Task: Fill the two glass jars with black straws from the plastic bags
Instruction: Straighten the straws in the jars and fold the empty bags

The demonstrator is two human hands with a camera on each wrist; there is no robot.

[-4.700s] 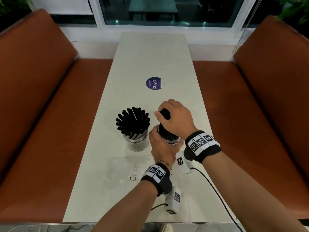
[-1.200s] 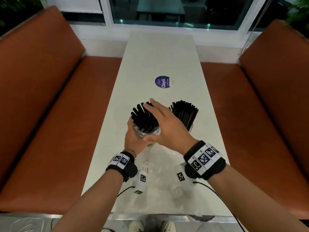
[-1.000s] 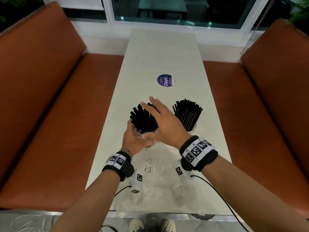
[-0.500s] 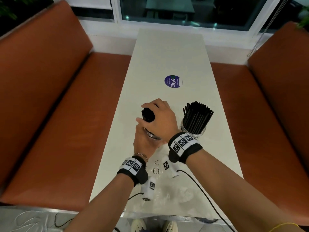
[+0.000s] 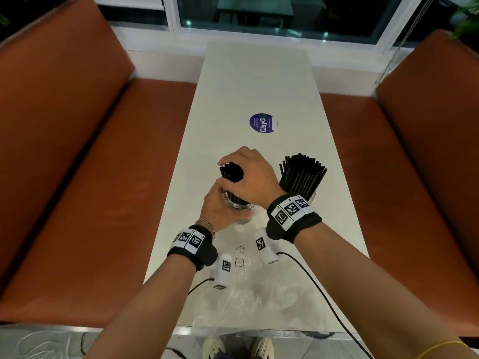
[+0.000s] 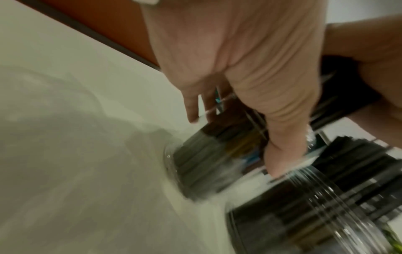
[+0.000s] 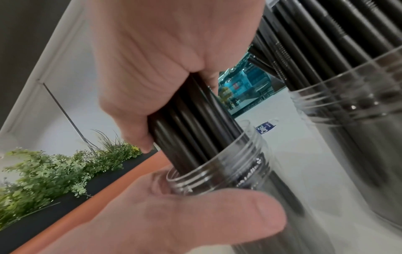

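In the head view my left hand [image 5: 220, 208] grips the left glass jar [image 5: 239, 205] on the white table [image 5: 256, 81]. My right hand [image 5: 243, 169] is curled round the bundle of black straws [image 5: 232, 172] standing in that jar. The right wrist view shows those straws [image 7: 191, 130] squeezed together above the jar's threaded rim [image 7: 230, 161], with my left thumb [image 7: 206, 214] across the glass. A second jar [image 5: 307, 196] stands free just to the right, packed with black straws [image 5: 302, 174]. The left wrist view is blurred; my left hand [image 6: 250, 89] wraps the jar [image 6: 200, 165] there.
Crumpled clear plastic bags [image 5: 259, 296] lie at the near table edge under my wrists. A round purple sticker [image 5: 263, 123] sits farther along the table. Orange benches [image 5: 77, 177] flank both sides. A cable [image 5: 318, 288] trails from my right wrist.
My right hand, spread flat over the left jar's fanned straws a second ago, has curled round them and bunched them together. My left hand keeps holding the jar.
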